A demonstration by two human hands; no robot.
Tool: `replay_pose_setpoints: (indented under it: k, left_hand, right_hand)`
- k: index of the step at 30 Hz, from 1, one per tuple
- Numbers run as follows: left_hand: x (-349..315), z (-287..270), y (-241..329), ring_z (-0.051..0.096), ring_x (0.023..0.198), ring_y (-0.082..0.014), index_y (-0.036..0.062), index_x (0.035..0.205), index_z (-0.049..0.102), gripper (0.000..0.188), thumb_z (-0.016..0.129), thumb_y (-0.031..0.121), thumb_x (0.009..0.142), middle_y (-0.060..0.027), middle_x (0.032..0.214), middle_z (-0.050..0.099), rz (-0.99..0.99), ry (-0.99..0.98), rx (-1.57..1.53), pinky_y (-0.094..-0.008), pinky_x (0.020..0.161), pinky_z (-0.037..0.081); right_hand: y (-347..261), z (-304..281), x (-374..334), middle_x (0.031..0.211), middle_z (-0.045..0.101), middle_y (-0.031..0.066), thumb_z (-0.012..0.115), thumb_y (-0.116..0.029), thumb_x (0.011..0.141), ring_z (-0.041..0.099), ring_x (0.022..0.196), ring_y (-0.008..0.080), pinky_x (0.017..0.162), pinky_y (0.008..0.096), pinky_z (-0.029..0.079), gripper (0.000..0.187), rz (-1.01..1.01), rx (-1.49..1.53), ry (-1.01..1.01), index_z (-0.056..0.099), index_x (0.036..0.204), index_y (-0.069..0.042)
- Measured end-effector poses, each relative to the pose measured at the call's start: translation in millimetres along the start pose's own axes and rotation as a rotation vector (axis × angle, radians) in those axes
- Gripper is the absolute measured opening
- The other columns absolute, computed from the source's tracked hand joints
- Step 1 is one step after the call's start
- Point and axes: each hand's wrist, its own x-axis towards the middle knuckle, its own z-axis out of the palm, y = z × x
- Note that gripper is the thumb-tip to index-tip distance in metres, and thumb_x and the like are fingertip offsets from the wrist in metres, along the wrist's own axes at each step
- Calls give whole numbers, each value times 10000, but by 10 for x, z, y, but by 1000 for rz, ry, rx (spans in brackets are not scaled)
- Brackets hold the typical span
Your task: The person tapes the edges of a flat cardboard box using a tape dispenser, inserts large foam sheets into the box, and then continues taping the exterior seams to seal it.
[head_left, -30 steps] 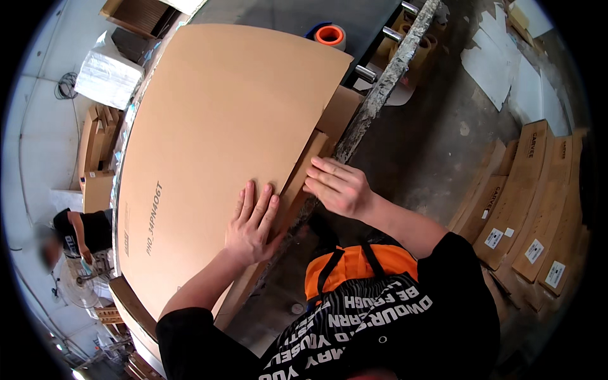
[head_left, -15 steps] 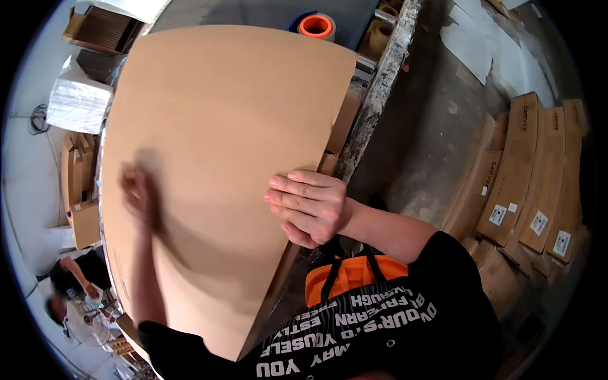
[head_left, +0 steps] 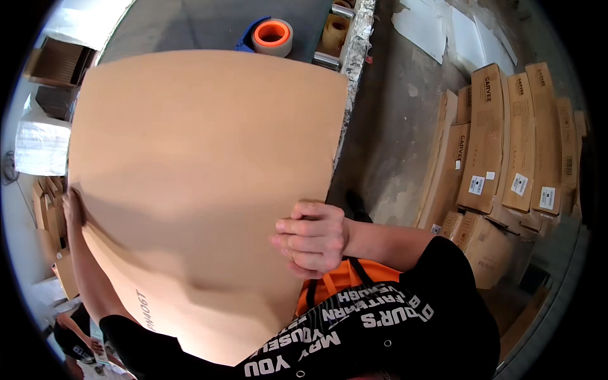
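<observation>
Cardboard sheet (head_left: 209,152), one: filled the centre of the frame, long axis running top to bottom, lower part bowed. Hands, two: left hand (head_left: 73,208) grasped the sheet's left edge; right hand (head_left: 315,237) lay curled at its right edge, whether gripping could not be told. Tape roll (head_left: 272,44), one, orange-cored: top centre. Co-worker (head_left: 75,339), one: lower left.
</observation>
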Motion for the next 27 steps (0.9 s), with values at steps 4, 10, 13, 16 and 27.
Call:
replay_pose_setpoints:
  k: [4,10,13,16,27]
  left_hand:
    - [-616,566,499,490,1307,-403,51,1388,507,594,345,487,1019,-230,1444,501,126,93,487,-484,1027,443]
    - [-4747,1131,1952,239,1504,-375,1,1533,321,1084,510,806,832,-197,1605,297,1359,-255,135,-616,1205,102]
    - [-5997,944,2511,206,1485,-476,4,1512,337,1092,723,662,730,-196,1599,295,1008,-434,176,-627,1192,130]
    - [-6130,906,2593,227,1473,-490,16,1490,370,1017,785,474,682,-194,1572,341,858,-348,230,-627,1187,161]
    - [-6344,919,2633,305,1468,-431,71,1485,433,1013,795,308,569,-139,1560,401,742,-235,178,-572,1197,229]
  right_hand:
    - [-24,103,-3,730,712,86,575,-116,693,712,732,221,616,329,532,142,41,-48,-23,631,613,-13]
    - [-69,84,-36,783,708,122,618,-134,776,717,797,257,710,345,580,177,98,28,-47,651,695,20]
    - [84,-129,71,763,695,86,628,-173,780,708,762,238,707,348,596,196,114,252,-109,618,653,-23]
    - [1100,-567,247,907,670,95,640,-72,792,674,839,260,756,368,567,104,373,72,148,595,883,-47]
    - [3229,-220,835,1077,700,180,643,-62,758,674,989,386,841,501,541,261,565,-594,-1129,655,1018,-78]
